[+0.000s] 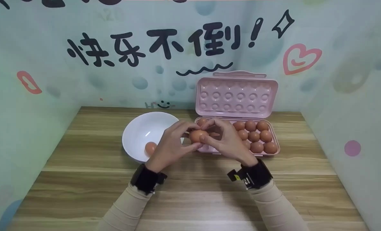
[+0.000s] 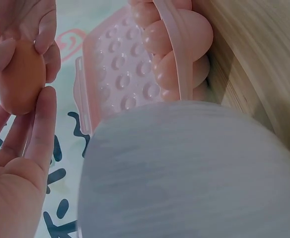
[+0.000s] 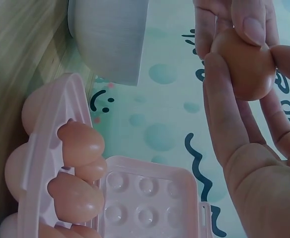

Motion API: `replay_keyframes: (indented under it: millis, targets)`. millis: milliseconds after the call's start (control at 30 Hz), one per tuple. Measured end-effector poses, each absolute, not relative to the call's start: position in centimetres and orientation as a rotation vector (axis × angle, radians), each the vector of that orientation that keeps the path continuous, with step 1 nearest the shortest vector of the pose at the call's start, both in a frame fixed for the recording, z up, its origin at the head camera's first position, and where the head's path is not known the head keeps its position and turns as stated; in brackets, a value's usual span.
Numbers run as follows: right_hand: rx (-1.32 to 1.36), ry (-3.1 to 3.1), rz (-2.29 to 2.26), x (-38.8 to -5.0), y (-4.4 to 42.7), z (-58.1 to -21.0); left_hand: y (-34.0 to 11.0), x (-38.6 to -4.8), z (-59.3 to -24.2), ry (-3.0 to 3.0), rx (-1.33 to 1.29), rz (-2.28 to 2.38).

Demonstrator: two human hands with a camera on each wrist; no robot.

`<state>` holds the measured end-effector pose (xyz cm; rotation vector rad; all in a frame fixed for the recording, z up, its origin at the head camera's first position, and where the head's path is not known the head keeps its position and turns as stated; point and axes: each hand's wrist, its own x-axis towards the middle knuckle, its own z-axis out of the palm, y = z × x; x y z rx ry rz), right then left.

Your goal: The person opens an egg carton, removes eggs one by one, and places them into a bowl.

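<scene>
A brown egg (image 1: 197, 136) is held up between both hands, over the space between bowl and carton. My left hand (image 1: 171, 142) grips it from the left, and the right hand (image 1: 231, 141) pinches it from the right with thumb and fingers. Seen from the left wrist, the egg (image 2: 22, 77) has a smooth shell where it shows; fingers cover its ends. In the right wrist view fingers of both hands surround the egg (image 3: 247, 64). Inside the white bowl (image 1: 136, 131), left of the hands, lies another brown egg (image 1: 150, 149).
Behind and right of the hands stands a pink egg carton (image 1: 275, 138) holding several brown eggs, its lid (image 1: 237, 96) raised against the back. The right hand hides part of its left side. A wooden tabletop (image 1: 197, 205) lies beneath, enclosed by a printed backdrop (image 1: 113, 86).
</scene>
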<state>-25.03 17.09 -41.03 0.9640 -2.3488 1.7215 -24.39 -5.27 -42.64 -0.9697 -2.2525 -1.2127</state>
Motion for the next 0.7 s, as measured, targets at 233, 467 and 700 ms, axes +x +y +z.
replay_keyframes:
  millis: [233,467,700]
  targets:
    - [1.004,-2.36,1.684,-24.9,17.1,-40.8,-6.0,-24.5,-42.2,-2.302,-0.947,-1.204]
    - [0.946,-2.401,1.59,-25.1,17.9,-40.3,-8.3,-25.1,-41.4,-2.373,-0.888,-1.131]
    - [0.827,-2.481,1.303,-25.5,19.3,-39.9,-10.9,-25.5,-40.8,-2.459,-0.809,-1.06]
